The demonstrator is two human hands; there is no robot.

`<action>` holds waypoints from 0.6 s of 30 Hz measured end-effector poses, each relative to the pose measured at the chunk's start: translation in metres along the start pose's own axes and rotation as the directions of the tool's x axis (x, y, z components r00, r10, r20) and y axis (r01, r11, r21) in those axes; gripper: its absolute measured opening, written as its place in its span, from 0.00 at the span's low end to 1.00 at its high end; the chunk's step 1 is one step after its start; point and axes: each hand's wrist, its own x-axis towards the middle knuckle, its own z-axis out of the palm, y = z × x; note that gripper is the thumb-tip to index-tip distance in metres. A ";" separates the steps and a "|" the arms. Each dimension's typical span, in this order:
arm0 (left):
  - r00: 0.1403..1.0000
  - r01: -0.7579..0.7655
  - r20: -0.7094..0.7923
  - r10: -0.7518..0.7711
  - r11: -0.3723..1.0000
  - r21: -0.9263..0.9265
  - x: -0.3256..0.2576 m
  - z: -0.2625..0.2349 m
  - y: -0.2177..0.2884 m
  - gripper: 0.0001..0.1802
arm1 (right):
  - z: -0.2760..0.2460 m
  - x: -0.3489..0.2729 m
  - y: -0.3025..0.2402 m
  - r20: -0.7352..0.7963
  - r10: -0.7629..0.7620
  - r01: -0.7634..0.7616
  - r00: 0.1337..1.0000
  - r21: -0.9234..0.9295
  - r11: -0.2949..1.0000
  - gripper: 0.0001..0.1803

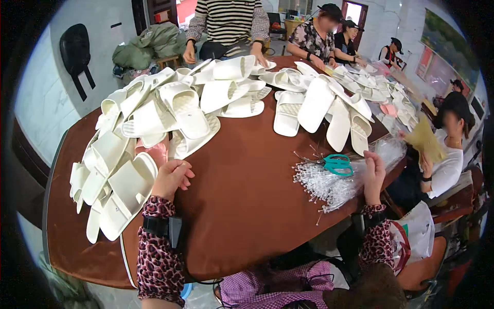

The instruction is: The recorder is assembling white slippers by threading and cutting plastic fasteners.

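Observation:
My left hand (173, 178) is loosely curled at the edge of the left pile of white slippers (126, 190), beside a pink slipper (154, 150) partly covered by white ones. Nothing shows in its fingers. On the right, my right hand (374, 175) is raised with its fingers bent together. Whatever may be between them is too thin or hidden to make out. Next to it lies a spread bundle of thin white plastic tag fasteners (324, 183) on clear plastic. Teal-handled scissors (338, 165) rest on the bundle.
The brown table (242, 206) curves around me. More white slippers (316, 105) lie at its far right side. A person in a striped shirt (226, 23) stands across, and other people work along the right. One person at the right holds a yellowish sheet (426, 139). Green sacks (149, 46) lie behind.

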 end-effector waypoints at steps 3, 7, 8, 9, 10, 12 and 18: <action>1.000 0.012 0.014 -0.012 1.000 0.000 0.001 0.002 0.003 0.08 | -0.002 0.000 -0.002 0.076 -0.022 0.031 0.997 -0.119 0.992 0.10; 0.999 -0.015 0.038 0.014 1.000 0.014 0.001 0.001 0.003 0.09 | -0.006 -0.003 -0.003 0.069 -0.003 0.012 0.998 -0.136 0.991 0.10; 1.000 -0.010 0.030 0.009 1.000 0.029 0.002 0.002 0.003 0.09 | -0.006 -0.003 -0.001 0.069 0.000 0.010 0.998 -0.137 0.990 0.10; 1.000 -0.005 0.017 0.004 0.999 0.046 0.001 0.001 0.003 0.09 | -0.004 -0.004 0.000 0.062 -0.024 0.032 0.998 -0.125 0.992 0.10; 1.000 -0.003 0.016 0.003 0.999 0.051 0.000 -0.001 0.004 0.09 | -0.003 -0.004 0.001 0.054 -0.048 0.054 0.997 -0.113 0.992 0.10; 0.999 -0.012 0.048 0.009 0.998 0.061 0.001 -0.002 0.003 0.09 | -0.005 -0.004 0.003 0.056 -0.050 0.056 0.997 -0.117 0.992 0.09; 0.999 -0.033 0.040 0.029 0.994 0.107 -0.003 -0.001 0.003 0.10 | -0.004 -0.007 -0.002 0.029 0.013 -0.013 0.999 -0.007 1.000 0.09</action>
